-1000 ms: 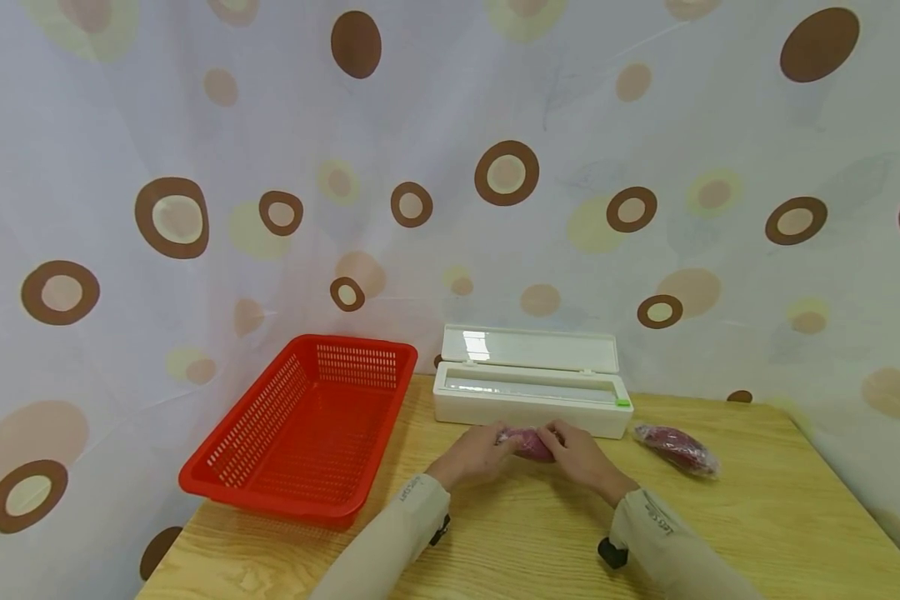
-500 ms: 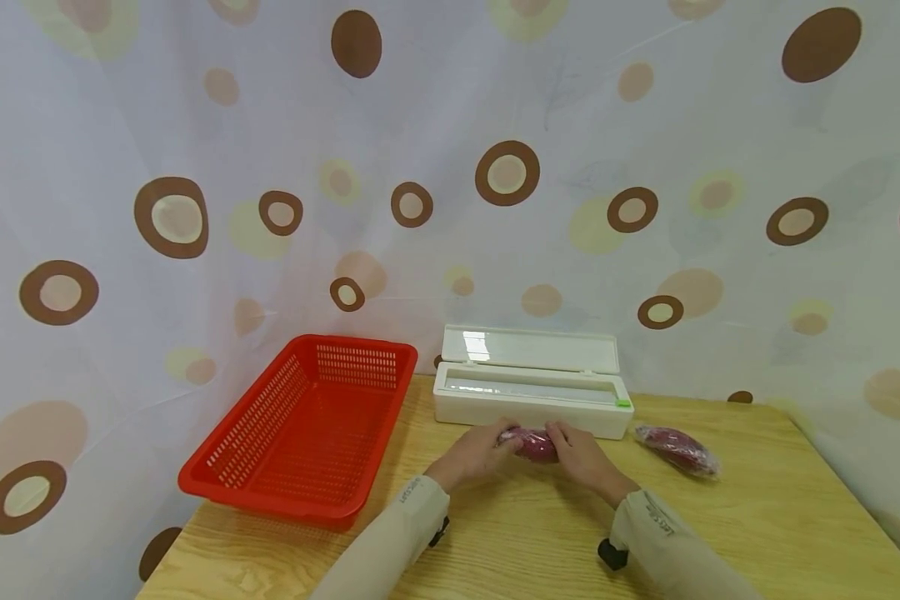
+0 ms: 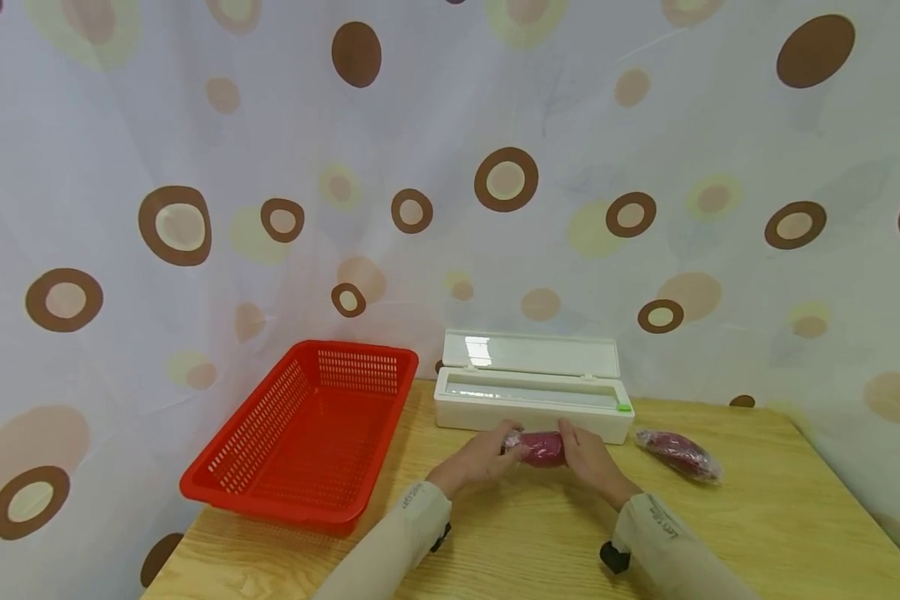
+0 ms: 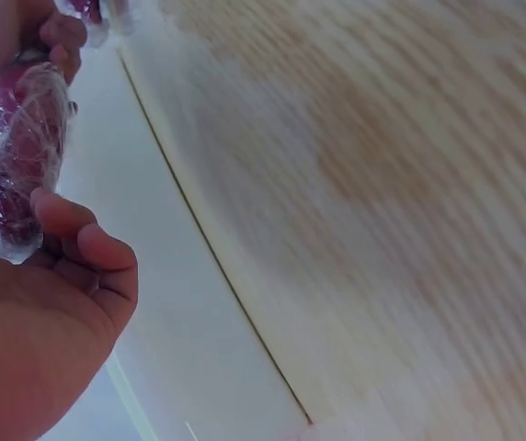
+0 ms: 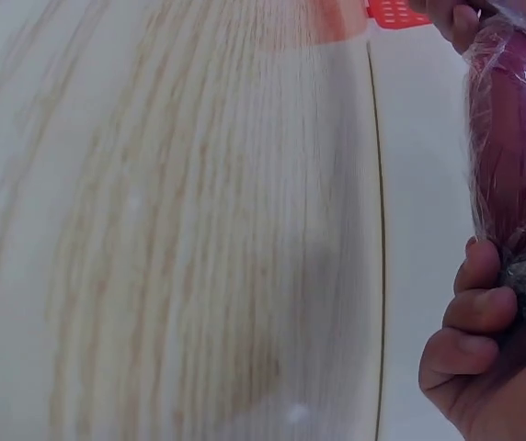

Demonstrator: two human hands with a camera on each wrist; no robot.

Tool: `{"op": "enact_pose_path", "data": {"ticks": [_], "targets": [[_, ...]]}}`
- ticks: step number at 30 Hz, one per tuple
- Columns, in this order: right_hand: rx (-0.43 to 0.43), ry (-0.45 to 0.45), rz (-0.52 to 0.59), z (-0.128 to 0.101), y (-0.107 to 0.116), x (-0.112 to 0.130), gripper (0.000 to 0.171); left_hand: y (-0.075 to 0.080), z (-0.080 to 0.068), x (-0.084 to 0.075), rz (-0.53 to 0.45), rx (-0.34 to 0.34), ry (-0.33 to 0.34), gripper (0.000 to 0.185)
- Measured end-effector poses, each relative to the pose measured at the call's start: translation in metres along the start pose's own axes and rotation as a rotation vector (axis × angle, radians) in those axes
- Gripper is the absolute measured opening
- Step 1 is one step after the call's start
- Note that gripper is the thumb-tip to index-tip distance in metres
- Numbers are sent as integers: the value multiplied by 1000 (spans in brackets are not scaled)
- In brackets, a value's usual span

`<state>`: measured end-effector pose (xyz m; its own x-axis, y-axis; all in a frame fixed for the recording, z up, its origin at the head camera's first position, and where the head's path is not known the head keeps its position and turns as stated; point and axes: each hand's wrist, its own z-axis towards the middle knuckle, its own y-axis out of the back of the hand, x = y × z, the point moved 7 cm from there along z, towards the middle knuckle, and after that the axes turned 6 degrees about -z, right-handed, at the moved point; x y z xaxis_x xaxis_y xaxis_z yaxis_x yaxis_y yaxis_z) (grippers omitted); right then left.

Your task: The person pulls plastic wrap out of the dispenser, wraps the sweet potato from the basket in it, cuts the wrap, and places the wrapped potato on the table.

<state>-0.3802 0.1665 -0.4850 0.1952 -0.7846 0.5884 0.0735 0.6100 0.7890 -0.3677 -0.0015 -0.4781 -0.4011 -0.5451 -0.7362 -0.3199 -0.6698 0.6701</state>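
Observation:
A reddish-purple sweet potato (image 3: 543, 449) in clear cling film is held between both hands, just in front of a white cling film dispenser (image 3: 525, 417). My left hand (image 3: 484, 457) grips its left end; in the left wrist view the fingers (image 4: 107, 253) curl beneath the wrapped end. My right hand (image 3: 589, 460) holds the other end, with fingers (image 5: 479, 312) bent around bunched film in the right wrist view. The dispenser's lid (image 3: 531, 353) stands raised, and a green slider (image 3: 624, 407) sits at its right end. Palms hide parts of both ends.
A second film-wrapped sweet potato (image 3: 678, 455) lies on the wooden table (image 3: 765, 517) right of the dispenser. A red plastic basket (image 3: 300, 450) stands to the left. Behind everything hangs a white sheet (image 3: 450, 250) with brown dots.
The held sweet potato has turned slightly between the hands and shows more of its side. The right hand's fingers have straightened a little along its end. The rest stays in place.

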Motion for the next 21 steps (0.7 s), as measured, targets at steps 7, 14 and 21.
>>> {"op": "enact_pose_path", "data": {"ticks": [7,14,21], "targets": [[1,30,5,-1,0,2,55,0,-1,1,23,-36,48,35],[-6,63,4,-2,-1,8,55,9,1,-2,-3,-77,65,46],[50,-15,-43,-1,0,7,78,-1,-2,1,-40,10,47,43]]}}
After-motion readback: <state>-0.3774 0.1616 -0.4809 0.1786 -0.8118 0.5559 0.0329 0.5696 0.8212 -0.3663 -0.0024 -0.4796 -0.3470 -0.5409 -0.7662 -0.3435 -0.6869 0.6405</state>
